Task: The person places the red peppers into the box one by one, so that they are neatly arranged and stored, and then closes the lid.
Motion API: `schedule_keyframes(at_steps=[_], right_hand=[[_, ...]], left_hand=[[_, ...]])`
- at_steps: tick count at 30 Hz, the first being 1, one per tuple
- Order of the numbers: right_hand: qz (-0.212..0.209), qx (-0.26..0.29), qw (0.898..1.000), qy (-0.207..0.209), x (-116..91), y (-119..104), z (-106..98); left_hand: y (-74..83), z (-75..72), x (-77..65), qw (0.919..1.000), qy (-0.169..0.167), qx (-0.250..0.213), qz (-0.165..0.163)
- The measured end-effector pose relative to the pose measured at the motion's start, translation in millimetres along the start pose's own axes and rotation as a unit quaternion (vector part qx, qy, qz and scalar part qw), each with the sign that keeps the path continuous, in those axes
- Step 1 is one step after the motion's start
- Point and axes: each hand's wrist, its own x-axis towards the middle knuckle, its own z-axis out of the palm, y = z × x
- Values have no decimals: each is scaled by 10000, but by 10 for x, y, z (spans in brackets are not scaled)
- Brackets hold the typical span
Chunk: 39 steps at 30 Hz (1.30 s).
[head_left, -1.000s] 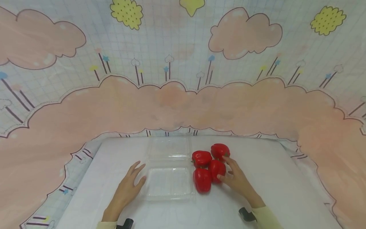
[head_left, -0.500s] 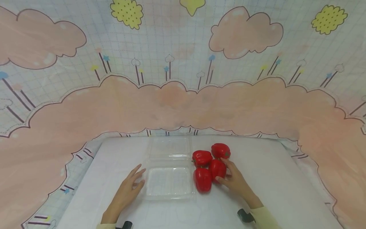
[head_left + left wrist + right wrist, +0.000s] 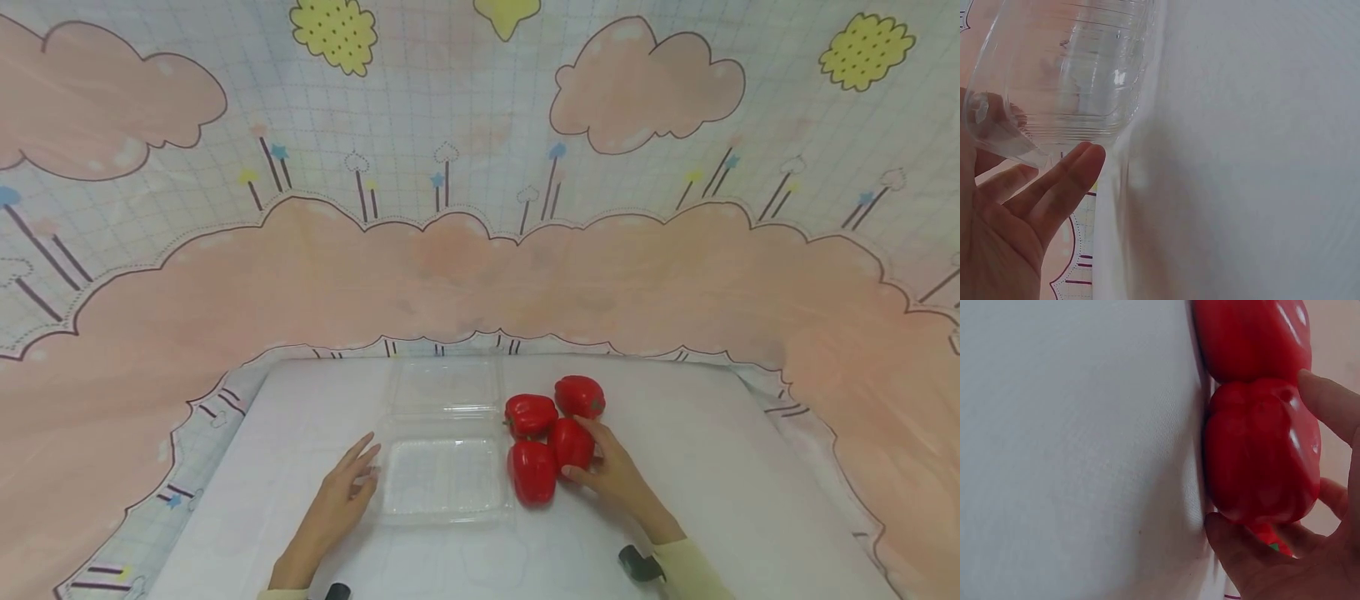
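Observation:
Four-finger side and thumb of my right hand [image 3: 621,479] curve round a red bell pepper [image 3: 572,443], which still rests on the table among several others. In the right wrist view, the thumb touches one side of this bell pepper [image 3: 1263,456] and fingers lie against the opposite side. A second bell pepper [image 3: 532,473] sits directly beside it on the left; two more, a left one [image 3: 531,415] and a right one [image 3: 580,396], lie behind. My left hand [image 3: 337,497], fingers loosely extended, is at the left edge of a clear plastic clamshell container [image 3: 442,477], fingertips against or very near its wall.
The container's clear lid [image 3: 444,387] lies folded back behind its base. All of this stands on a white table [image 3: 690,442]. A patterned cloth [image 3: 480,283] hangs behind the table and shows along its sides.
My right hand has shifted slightly left and closed in round the bell pepper. The left hand has moved slightly, its fingers drawing closer together near the container. The bell peppers look unmoved.

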Motion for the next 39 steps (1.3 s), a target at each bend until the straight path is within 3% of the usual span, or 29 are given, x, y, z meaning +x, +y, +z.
schedule_keyframes(at_steps=[24, 30, 39], right_hand=[[236, 237, 9990, 304, 29, 10, -25], [585, 211, 9980, 146, 9, 0, -78], [745, -69, 9972, 71, -5, -17, -204]], left_hand=[[6, 29, -15, 9997, -60, 46, -228], [-7, 24, -16, 9998, -74, -29, -183], [-17, 18, -16, 9998, -70, -66, -152]])
